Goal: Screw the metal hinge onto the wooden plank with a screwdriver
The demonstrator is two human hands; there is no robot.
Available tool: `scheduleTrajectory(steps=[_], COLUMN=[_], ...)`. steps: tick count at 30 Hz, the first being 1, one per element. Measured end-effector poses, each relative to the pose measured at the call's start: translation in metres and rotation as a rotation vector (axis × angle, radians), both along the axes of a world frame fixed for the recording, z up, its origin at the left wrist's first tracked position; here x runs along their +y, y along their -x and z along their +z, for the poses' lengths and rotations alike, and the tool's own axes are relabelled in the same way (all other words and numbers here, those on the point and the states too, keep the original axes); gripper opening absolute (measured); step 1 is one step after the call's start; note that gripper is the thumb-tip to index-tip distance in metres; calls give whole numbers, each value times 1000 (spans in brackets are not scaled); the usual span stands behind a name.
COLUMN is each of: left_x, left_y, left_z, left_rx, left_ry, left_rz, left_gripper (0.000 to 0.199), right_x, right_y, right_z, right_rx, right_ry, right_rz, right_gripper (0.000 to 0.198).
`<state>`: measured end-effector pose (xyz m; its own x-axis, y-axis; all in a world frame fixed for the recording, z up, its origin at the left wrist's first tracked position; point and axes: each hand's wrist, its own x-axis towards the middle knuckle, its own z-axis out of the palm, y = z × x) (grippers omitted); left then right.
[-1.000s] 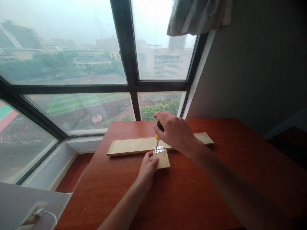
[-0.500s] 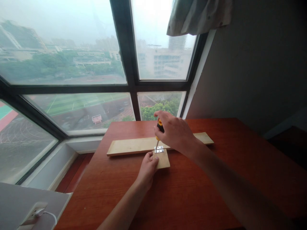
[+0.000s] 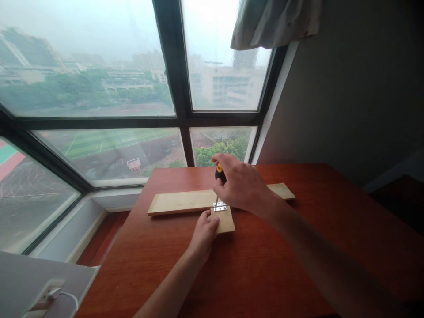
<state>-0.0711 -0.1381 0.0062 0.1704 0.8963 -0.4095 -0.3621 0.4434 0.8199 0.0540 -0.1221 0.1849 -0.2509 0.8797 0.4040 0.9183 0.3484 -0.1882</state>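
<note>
A metal hinge (image 3: 220, 206) spans the joint between a long wooden board (image 3: 183, 201) and a small wooden block (image 3: 225, 221). My left hand (image 3: 203, 230) grips the block's left side, thumb on top. In my right hand (image 3: 243, 179) is a screwdriver (image 3: 220, 176) with a black and yellow handle, held nearly upright. Its shaft comes down to the left end of the hinge's near leaf; the tip is too small to make out clearly. My right hand and forearm cover part of the long board.
Both boards lie on a reddish-brown table (image 3: 159, 274). Beyond its far edge are dark-framed windows (image 3: 180, 121). A wall socket (image 3: 49, 293) with a white plug and cable is at lower left. A curtain (image 3: 274, 24) hangs at the top, by a grey wall (image 3: 347, 97).
My right hand has turned slightly around the screwdriver, its fingers and thumb shifting on the handle. My left hand, the block and the long board stay in place.
</note>
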Motion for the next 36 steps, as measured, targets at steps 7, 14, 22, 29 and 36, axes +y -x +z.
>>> scheduleTrajectory(steps=[7, 14, 22, 29, 36], left_x=[0, 0, 1, 0, 0], left_y=[0, 0, 0, 0, -1], left_z=[1, 2, 6, 6, 9], left_rx=[-15, -12, -10, -24, -4], left_ry=[11, 21, 71, 73, 87], left_rz=[4, -3, 6, -5, 14], left_gripper=[29, 26, 24, 22, 21], right_x=[2, 0, 5, 1, 6], right_y=[0, -1, 0, -2, -1], right_z=[1, 0, -3, -2, -2], right_rx=[-38, 1, -48, -2, -46], right_ry=[13, 2, 4, 1, 23], right_rz=[-49, 14, -47, 24, -39], right_gripper=[35, 43, 36, 43, 35])
